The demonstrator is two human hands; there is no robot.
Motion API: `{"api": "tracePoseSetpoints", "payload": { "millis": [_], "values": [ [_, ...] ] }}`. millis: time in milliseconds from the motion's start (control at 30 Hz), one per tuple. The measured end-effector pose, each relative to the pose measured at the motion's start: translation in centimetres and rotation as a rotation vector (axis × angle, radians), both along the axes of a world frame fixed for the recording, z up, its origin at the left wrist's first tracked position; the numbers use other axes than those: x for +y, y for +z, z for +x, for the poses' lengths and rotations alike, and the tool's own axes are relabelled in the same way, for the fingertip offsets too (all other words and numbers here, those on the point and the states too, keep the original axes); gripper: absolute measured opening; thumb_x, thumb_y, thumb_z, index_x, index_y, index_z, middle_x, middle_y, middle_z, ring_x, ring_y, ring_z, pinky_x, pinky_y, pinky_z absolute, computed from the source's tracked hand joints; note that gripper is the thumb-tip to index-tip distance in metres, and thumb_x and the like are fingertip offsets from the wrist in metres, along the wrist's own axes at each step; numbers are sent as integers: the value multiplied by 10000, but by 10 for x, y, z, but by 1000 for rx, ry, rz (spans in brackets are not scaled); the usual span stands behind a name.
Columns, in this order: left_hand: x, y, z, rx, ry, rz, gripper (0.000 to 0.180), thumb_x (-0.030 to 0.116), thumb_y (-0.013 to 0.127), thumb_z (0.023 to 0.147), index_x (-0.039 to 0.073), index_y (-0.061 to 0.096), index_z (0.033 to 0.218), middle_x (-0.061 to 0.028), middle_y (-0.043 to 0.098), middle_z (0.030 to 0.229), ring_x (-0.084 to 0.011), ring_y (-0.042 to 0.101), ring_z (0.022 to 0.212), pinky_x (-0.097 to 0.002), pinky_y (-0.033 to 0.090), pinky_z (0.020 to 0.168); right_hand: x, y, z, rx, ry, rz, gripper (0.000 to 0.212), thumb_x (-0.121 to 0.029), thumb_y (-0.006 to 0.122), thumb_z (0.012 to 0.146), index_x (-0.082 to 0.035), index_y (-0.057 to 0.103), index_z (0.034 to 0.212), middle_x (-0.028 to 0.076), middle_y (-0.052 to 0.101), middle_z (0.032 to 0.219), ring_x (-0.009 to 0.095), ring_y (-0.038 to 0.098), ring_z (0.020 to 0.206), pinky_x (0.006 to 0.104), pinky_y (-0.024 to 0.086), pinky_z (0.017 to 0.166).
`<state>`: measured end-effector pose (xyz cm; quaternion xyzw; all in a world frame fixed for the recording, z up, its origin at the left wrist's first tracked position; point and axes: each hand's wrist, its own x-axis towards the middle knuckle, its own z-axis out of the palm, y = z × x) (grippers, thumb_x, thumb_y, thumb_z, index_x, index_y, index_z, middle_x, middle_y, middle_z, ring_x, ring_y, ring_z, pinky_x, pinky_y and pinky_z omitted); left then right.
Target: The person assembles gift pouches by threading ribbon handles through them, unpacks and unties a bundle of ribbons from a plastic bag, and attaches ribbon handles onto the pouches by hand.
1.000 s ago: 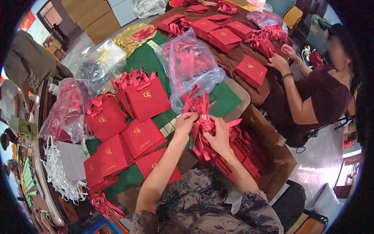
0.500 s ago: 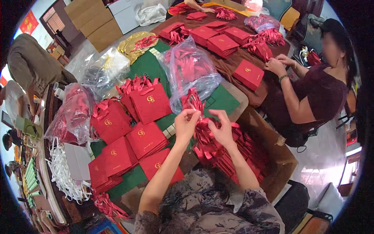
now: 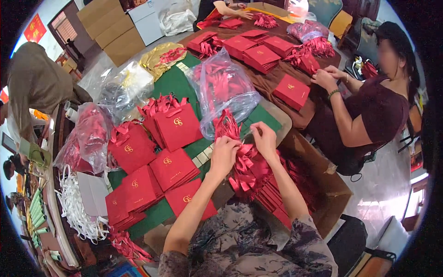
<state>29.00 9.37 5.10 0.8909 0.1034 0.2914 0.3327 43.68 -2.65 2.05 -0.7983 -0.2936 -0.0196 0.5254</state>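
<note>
Left hand (image 3: 224, 155) grips the gathered, shiny red ribbon bundle (image 3: 243, 174); right hand (image 3: 265, 138) hovers just right of it, fingers curled—can't tell whether they're holding anything!

- Two hands at work beside me: one left hand (image 3: 224, 155), one right hand (image 3: 264, 141).
- One bundle of red ribbons (image 3: 244, 174) with them.
- Six stacks of red paper bags (image 3: 174, 167) on the green tabletop (image 3: 265, 121), as far as overlaps let me count.
- Three clear plastic bags (image 3: 235, 105) with red contents.
- One open cardboard box (image 3: 310, 153), its red contents too crowded to count.
- One gold bag (image 3: 151, 59).
- One heap of white ribbons (image 3: 82, 210).
- Three other people (image 3: 367, 111) I can make out.
</note>
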Motion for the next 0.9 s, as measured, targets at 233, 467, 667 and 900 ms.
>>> {"api": "tracePoseSetpoints", "payload": {
  "millis": [233,467,667,900],
  "values": [
    [3,5,0,111,-54,80,124,70,687,833,41,691,953,-126,613,914,-325,590,916,-423,495,814,-6,-13,12,-172,-81,-183,159,-174,705,865,-47,640,937,149,666,858,347,657,800,440,509,698],
    [3,-28,-9,0,110,-574,101,47,617,934,26,578,1025,-60,617,875,-140,639,796,-252,511,675,-34,7,6,115,16,81,141,-46,687,861,-23,583,954,14,601,814,91,570,753,255,477,697],
    [10,-60,-3,-61,226,-866,108,54,629,944,1,562,1011,-69,650,861,-117,648,762,-270,515,672,-32,21,-7,124,69,184,128,-33,622,908,-18,593,1032,2,601,879,98,590,790,255,491,736],
    [12,-62,-1,-50,265,-999,63,58,609,957,35,569,1000,-44,645,849,-101,616,737,-254,483,646,-23,15,-4,130,-52,291,106,-15,560,927,-15,614,1018,52,628,925,179,615,880,328,507,783]
  ]
}}
